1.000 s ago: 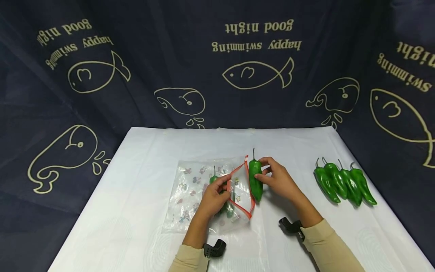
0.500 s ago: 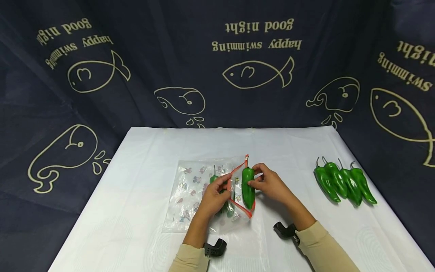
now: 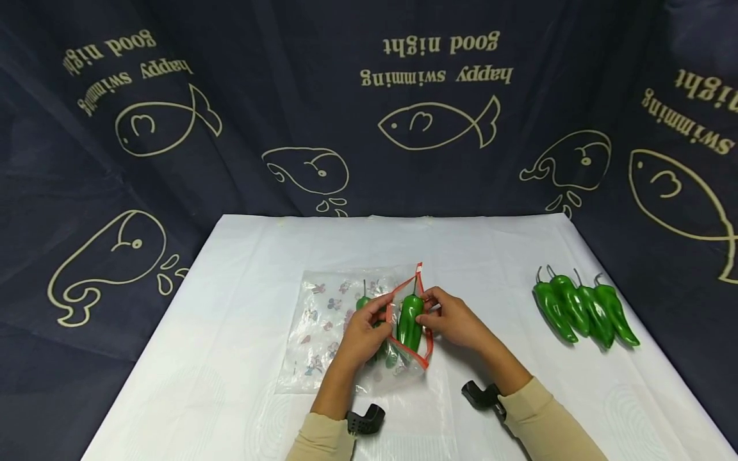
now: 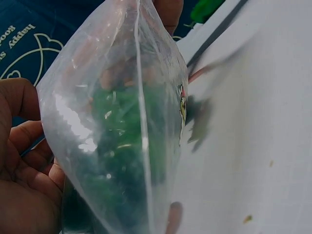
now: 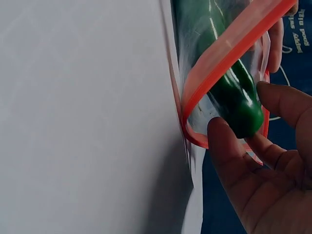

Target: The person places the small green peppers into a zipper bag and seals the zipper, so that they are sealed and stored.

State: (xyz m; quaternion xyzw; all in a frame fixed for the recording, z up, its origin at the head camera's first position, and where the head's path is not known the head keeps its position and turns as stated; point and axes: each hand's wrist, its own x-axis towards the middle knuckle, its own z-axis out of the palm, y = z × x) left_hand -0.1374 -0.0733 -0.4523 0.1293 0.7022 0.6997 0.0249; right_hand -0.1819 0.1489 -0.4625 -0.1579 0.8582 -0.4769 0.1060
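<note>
A clear zip bag [image 3: 300, 358] printed with small cartoon figures lies on the table, its red-edged mouth spread toward the right. My left hand [image 3: 360, 336] pinches the near side of that red edge. Inside the bag, partly covered by this hand, is green pepper [image 3: 362, 303]. Another long green pepper [image 3: 410, 320], stem pointing away, is pinched between thumb and fingers of my right hand [image 3: 452, 318] within the mouth. In the right wrist view, most of this pepper [image 5: 236, 95] lies behind the red edge [image 5: 229, 53], with one end at my fingertips.
Several green peppers [image 3: 588, 310] lie side by side at the right of the white table [image 3: 230, 288]. Behind the table hangs a dark blue curtain [image 3: 369, 179] with fish and whale drawings. A black wrist camera [image 3: 366, 420] sits on the left wrist.
My right hand has carried the pepper left and toward me, from beside the red edge into the bag's mouth. The left hand keeps its place on the edge.
</note>
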